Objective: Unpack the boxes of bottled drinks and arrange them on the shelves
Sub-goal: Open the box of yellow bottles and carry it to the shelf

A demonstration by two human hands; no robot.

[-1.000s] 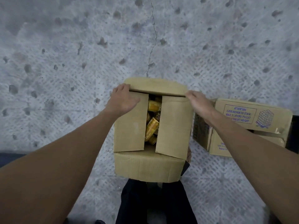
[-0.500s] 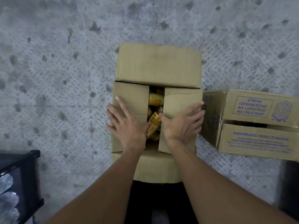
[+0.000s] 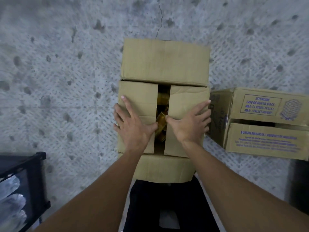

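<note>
Brown cardboard box (image 3: 164, 61) on grey concrete floor (image 3: 66, 64); inner flaps nearly meeting over gold bottled drinks (image 3: 161, 118). Left hand (image 3: 133, 128), right hand (image 3: 190, 124): flat, fingers spread, pressing one flap each. Step: opening. Next: part flaps outward.

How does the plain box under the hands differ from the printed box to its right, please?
The plain box bears no print; the printed box carries blue lettering. The left hand and right hand lie flat on the plain box's flaps; neither lies on the printed box. Gold drinks show through the plain box's gap; the printed box's gap is dark. Both are brown cardboard on the floor.
</note>
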